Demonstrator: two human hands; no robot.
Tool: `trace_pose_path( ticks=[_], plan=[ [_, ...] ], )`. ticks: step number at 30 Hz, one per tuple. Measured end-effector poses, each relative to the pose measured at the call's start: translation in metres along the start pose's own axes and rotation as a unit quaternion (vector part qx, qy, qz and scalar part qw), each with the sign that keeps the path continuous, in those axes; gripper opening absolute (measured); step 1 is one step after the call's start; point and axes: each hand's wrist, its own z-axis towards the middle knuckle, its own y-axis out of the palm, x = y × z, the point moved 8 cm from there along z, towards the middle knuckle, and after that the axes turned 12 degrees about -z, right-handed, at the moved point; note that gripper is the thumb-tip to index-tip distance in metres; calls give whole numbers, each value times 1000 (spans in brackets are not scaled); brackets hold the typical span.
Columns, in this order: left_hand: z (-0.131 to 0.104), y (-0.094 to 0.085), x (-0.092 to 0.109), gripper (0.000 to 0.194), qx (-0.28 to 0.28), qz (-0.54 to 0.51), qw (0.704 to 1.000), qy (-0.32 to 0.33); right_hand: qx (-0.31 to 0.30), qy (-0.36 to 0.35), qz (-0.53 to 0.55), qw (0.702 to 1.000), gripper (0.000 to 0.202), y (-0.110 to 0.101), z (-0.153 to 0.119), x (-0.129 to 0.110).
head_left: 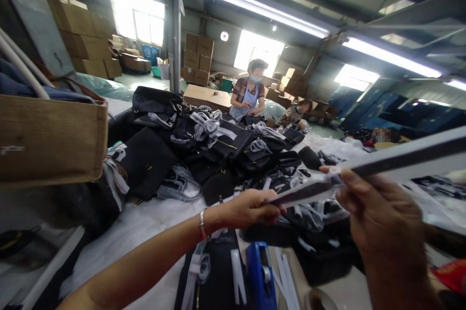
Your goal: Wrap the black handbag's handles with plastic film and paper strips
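Note:
A long black strap edged with white wrapping (307,190) stretches between my two hands, above the table. My left hand (251,209), with a bracelet at the wrist, pinches its near end. Farther right, my right hand (382,208) grips the same strap, and the rest of it runs off toward the right edge of the view. Below my hands lies a black bag (214,271) with a wrapped strap on top. Beside that bag stands a blue tape dispenser (261,276), with white strips (286,276) to its right.
A big heap of black bags (233,142) with plastic-wrapped straps covers the table ahead. At left a brown fabric box (51,140) juts in. A person in an apron (249,94) works behind the heap; other people are farther right. Cardboard boxes (198,60) are stacked at the back.

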Motion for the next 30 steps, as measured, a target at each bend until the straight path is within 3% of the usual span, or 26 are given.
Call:
trace_pose_path(
  ticks=[3,6,10,13,16,18,20,22,25,27,30],
  plan=[
    [-7,-12,-25,30,6,56,998,-8,5,-39,44,998,10,-2,14,-21],
    [-10,-24,-47,31,38,142,989,2,-26,-69,16,997,11,7,19,-34],
    [-15,-41,-75,23,93,184,978,-15,-48,-77,6,996,12,22,21,-31],
    [-25,-45,-80,18,112,189,975,-23,-53,-70,3,996,13,26,26,-22],
    [-26,-40,-60,23,111,191,975,-3,-52,-54,-13,997,18,23,31,-17],
    [-17,-38,-37,58,131,175,976,11,-68,-32,-26,997,25,24,35,-14],
    [-1,-34,-6,74,154,147,975,56,-96,-13,-32,995,30,30,38,-10],
    [18,-26,29,73,174,110,973,108,-115,-5,-23,993,31,37,41,-8],
    [44,-6,70,61,151,-2,975,165,-134,-7,-10,991,31,47,38,-8],
    [56,3,80,43,131,-64,975,165,-154,2,9,988,32,54,32,-6],
    [63,4,71,34,133,-90,979,126,-179,14,55,982,32,60,26,-2]
  ],
)
